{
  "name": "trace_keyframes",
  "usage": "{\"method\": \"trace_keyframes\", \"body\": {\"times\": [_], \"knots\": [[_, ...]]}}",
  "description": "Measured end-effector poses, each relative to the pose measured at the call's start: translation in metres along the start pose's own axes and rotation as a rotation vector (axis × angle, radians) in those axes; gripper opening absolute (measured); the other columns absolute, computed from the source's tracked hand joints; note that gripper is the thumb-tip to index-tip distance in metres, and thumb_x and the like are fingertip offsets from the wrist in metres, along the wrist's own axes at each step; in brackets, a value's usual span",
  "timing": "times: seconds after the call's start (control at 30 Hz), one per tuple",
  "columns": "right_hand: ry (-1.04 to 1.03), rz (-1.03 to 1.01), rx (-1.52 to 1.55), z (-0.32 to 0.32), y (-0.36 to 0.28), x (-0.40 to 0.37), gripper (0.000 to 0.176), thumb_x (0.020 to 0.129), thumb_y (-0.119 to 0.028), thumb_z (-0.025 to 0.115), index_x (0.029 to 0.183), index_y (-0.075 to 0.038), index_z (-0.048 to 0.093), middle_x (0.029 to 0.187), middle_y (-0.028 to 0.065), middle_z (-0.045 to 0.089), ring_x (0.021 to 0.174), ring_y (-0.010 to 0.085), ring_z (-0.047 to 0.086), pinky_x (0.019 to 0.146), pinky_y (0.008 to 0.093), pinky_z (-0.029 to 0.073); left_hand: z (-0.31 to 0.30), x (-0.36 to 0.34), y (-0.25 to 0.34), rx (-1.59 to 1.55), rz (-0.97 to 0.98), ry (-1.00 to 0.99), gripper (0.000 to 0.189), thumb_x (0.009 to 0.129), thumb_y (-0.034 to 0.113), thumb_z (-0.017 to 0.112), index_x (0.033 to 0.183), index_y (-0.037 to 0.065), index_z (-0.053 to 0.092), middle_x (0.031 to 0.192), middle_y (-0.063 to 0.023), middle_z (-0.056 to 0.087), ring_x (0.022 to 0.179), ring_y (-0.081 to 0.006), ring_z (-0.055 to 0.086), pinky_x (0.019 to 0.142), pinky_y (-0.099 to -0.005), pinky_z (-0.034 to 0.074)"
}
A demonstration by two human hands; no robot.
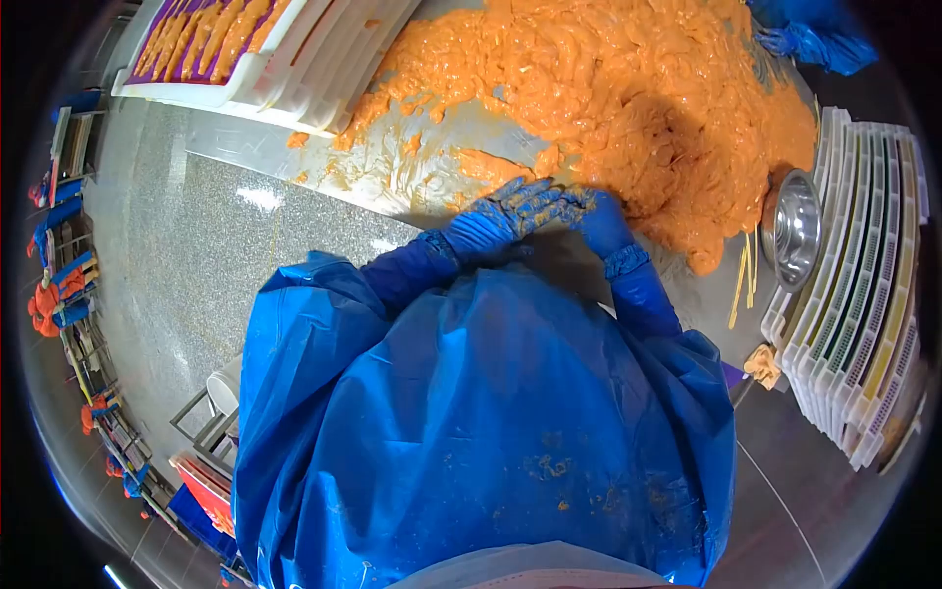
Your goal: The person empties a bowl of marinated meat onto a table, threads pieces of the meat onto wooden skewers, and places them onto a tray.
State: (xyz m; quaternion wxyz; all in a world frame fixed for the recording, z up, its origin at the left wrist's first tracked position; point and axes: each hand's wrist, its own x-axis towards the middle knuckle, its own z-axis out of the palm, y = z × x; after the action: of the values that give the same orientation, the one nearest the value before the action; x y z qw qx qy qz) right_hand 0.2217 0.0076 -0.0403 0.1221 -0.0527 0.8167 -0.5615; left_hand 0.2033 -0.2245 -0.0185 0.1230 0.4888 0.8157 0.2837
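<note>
My left hand [505,216], in a blue glove smeared with orange paste, stretches its fingers to the right at the table's near edge. From the other side my right hand [601,224], gloved in the same way, meets it, and the fingers overlap. Nothing held shows in either one; part of the right fingers is hidden. Just beyond the hands spreads a big heap of orange-coated, wet, soft pieces that look like marinated meat [608,88]. Smears of it lie on the metal table [392,182]. Several thin wooden skewers [750,270] lie to the right of the heap.
Stacked white trays [329,83] stand at upper left, the top one bearing orange strips on purple. At right are a steel bowl [795,231] and a stack of plastic trays [854,285]. Another person's blue sleeve [829,49] shows at upper right. Several people work far left.
</note>
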Motion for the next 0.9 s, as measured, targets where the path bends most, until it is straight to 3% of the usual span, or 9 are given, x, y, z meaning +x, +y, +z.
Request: {"method": "trace_keyframes", "body": {"times": [0.03, 0.1, 0.17, 0.23, 0.3, 0.5, 0.7, 0.77, 0.9], "knots": [[0.003, -0.012, -0.002, -0.004, 0.003, 0.003, 0.014, 0.084, -0.013, 0.069, 0.092, -0.001, 0.067, 0.081, 0.0045, 0.066, 0.075, 0.0123, 0.058, 0.068, 0.0302, 0.049, -0.002, 0.001, 0.000, -0.070, -0.016, -0.002, 0.071, 0.087, 0.031, 0.064, 0.149, 0.018, 0.033, 0.155, -0.0113, 0.029, 0.145, -0.0291, 0.024, 0.119, -0.0472, 0.016], [-0.233, 0.227, -0.119, -0.014, -0.018, 0.007, 0.018, 0.085, -0.017, 0.070, 0.094, -0.001, 0.068, 0.079, 0.0063, 0.067, 0.073, 0.0164, 0.061, 0.067, 0.0319, 0.051, -0.010, -0.005, 0.000, -0.086, 0.039, 0.085, 0.057, 0.091, 0.026, 0.060, 0.144, 0.019, 0.042, 0.149, -0.0097, 0.041, 0.139, -0.0275, 0.035, 0.117, -0.0462, 0.024], [-0.205, 0.302, 0.305, -0.014, -0.005, -0.003, 0.020, 0.088, -0.019, 0.069, 0.095, 0.000, 0.067, 0.078, 0.0031, 0.065, 0.068, 0.0126, 0.057, 0.061, 0.0283, 0.048, -0.027, -0.029, 0.009, -0.364, -0.152, 0.282, 0.041, 0.095, 0.023, 0.055, 0.135, 0.017, 0.054, 0.138, -0.0093, 0.053, 0.131, -0.0276, 0.046, 0.110, -0.0434, 0.035], [-0.281, 0.371, 0.437, -0.020, -0.022, -0.009, 0.020, 0.091, -0.018, 0.066, 0.100, 0.000, 0.066, 0.077, 0.0014, 0.062, 0.065, 0.0101, 0.054, 0.058, 0.0256, 0.046, -0.036, -0.049, 0.013, -0.330, -0.318, 0.354, 0.030, 0.097, 0.021, 0.052, 0.122, 0.014, 0.065, 0.126, -0.0101, 0.062, 0.121, -0.0300, 0.055, 0.102, -0.0410, 0.043], [-0.178, 0.464, 0.477, -0.024, -0.050, -0.014, 0.020, 0.091, -0.014, 0.063, 0.106, -0.001, 0.063, 0.085, 0.0036, 0.063, 0.069, 0.0095, 0.056, 0.060, 0.0243, 0.047, -0.058, -0.064, 0.018, -0.444, -0.379, 0.386, 0.027, 0.097, 0.020, 0.052, 0.117, 0.011, 0.068, 0.122, -0.0119, 0.064, 0.115, -0.0322, 0.057, 0.098, -0.0403, 0.046], [-0.094, 0.122, 0.569, -0.021, -0.168, 0.074, 0.019, 0.093, -0.016, 0.062, 0.101, 0.001, 0.062, 0.079, 0.0039, 0.059, 0.069, 0.0104, 0.055, 0.062, 0.0258, 0.046, -0.073, -0.088, 0.010, -0.585, -0.462, 0.632, 0.025, 0.099, 0.016, 0.051, 0.113, 0.004, 0.068, 0.110, -0.0117, 0.068, 0.102, -0.0287, 0.063, 0.091, -0.0377, 0.048], [-0.072, -0.180, 0.815, 0.062, -0.318, 0.236, 0.016, 0.089, -0.017, 0.067, 0.095, -0.002, 0.062, 0.077, 0.0033, 0.059, 0.066, 0.0128, 0.055, 0.060, 0.0277, 0.047, -0.119, -0.108, 0.011, -0.516, -0.409, 0.702, 0.025, 0.099, 0.015, 0.050, 0.115, 0.005, 0.067, 0.112, -0.0130, 0.067, 0.104, -0.0291, 0.062, 0.094, -0.0388, 0.047], [-0.045, -0.219, 0.834, 0.094, -0.343, 0.291, 0.016, 0.091, -0.018, 0.065, 0.099, -0.004, 0.062, 0.085, 0.0061, 0.063, 0.074, 0.0148, 0.061, 0.068, 0.0272, 0.052, -0.136, -0.121, 0.013, -0.488, -0.431, 0.739, 0.025, 0.096, 0.015, 0.053, 0.115, 0.008, 0.067, 0.112, -0.0135, 0.067, 0.105, -0.0320, 0.060, 0.093, -0.0394, 0.047], [-0.207, -0.001, 1.023, 0.147, -0.313, 0.353, 0.022, 0.090, -0.015, 0.064, 0.107, -0.001, 0.061, 0.088, 0.0088, 0.066, 0.074, 0.0188, 0.066, 0.069, 0.0299, 0.057, -0.178, -0.144, 0.027, -0.417, -0.425, 0.731, 0.026, 0.095, 0.013, 0.054, 0.117, 0.007, 0.066, 0.113, -0.0135, 0.067, 0.106, -0.0316, 0.060, 0.093, -0.0400, 0.047]]}}
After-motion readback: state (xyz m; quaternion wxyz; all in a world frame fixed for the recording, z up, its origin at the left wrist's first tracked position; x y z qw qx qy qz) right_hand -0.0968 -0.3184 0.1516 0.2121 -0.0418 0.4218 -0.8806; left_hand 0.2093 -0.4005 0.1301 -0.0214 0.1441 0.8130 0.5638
